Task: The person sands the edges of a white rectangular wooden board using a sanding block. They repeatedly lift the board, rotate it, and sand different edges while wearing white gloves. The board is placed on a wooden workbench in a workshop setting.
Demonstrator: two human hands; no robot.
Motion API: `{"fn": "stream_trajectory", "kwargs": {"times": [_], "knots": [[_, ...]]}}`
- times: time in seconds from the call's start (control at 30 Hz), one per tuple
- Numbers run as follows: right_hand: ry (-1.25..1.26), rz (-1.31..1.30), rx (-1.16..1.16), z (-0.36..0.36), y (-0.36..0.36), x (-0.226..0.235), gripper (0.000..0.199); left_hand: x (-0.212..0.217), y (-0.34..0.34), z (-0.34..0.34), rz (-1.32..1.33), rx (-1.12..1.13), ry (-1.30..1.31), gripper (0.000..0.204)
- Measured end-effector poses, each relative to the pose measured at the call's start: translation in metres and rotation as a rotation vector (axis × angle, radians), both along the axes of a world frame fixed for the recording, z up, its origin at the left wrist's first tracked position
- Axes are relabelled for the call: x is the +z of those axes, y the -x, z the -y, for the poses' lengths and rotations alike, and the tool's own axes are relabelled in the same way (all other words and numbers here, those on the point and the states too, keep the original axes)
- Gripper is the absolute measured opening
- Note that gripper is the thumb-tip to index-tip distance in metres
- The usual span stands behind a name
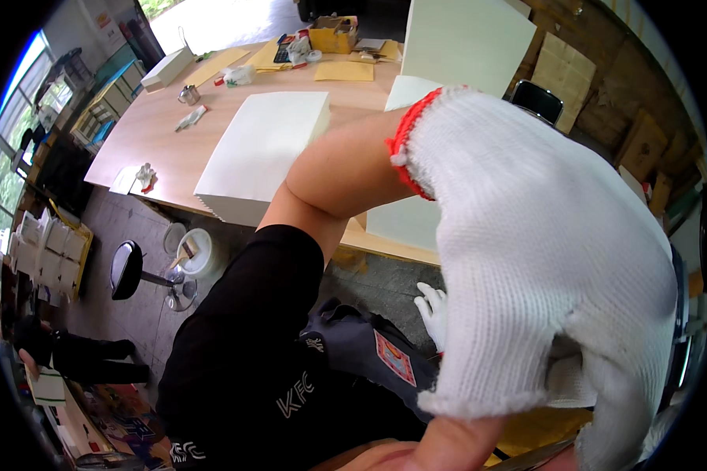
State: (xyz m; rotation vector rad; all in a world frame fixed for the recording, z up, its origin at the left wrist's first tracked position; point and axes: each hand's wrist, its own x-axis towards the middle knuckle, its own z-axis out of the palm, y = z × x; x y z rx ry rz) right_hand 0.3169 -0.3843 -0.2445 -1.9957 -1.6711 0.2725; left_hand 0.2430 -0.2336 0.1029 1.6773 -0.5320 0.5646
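Observation:
My left hand (550,235), in a white knitted fingerless glove with a red cuff, is raised close to the camera and fills the right side. Its bare thumb shows, set apart from the other fingers, whose ends run out at the lower edge, so what they touch is hidden. The bare forearm (346,161) bends up from a black sleeve. Lower down, partly behind the left glove, my right hand (432,312) hangs beside my dark trousers in a white glove, fingers apart and nothing seen in them. Nearest on the table is a tall white paper stack (263,137).
Papers, a yellow box (334,35) and a metal cup (188,95) lie on the wooden table (145,129). More white stacks stand right of it. A black stool (126,271) and a white bucket (204,255) with a brush are on the floor. Someone in black (94,357) is at far left.

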Motion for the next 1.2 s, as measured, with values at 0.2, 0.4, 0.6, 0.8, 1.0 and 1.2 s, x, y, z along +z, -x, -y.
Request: {"fn": "stream_trajectory", "kwargs": {"times": [0.2,0.4,0.6,0.8,1.0,1.2], "knots": [[0.028,-0.018,0.001,0.006,0.004,-0.006,0.032,0.006,-0.006,-0.002,0.011,-0.065,0.047,0.029],[0.033,-0.028,0.014,0.004,0.005,-0.004,0.032,0.020,-0.009,-0.005,0.023,-0.139,0.105,0.030],[0.069,-0.054,-0.034,0.012,0.004,-0.012,0.032,0.013,0.003,-0.016,-0.009,-0.257,0.187,0.030],[0.025,-0.039,-0.011,0.009,0.009,-0.014,0.032,0.012,0.016,-0.009,0.016,-0.281,0.199,0.030],[0.037,-0.041,-0.010,0.014,0.007,-0.016,0.031,0.009,0.012,-0.003,0.039,-0.323,0.223,0.031],[0.044,-0.067,-0.009,0.012,0.009,-0.011,0.032,0.012,0.023,-0.004,0.069,-0.377,0.255,0.031]]}}
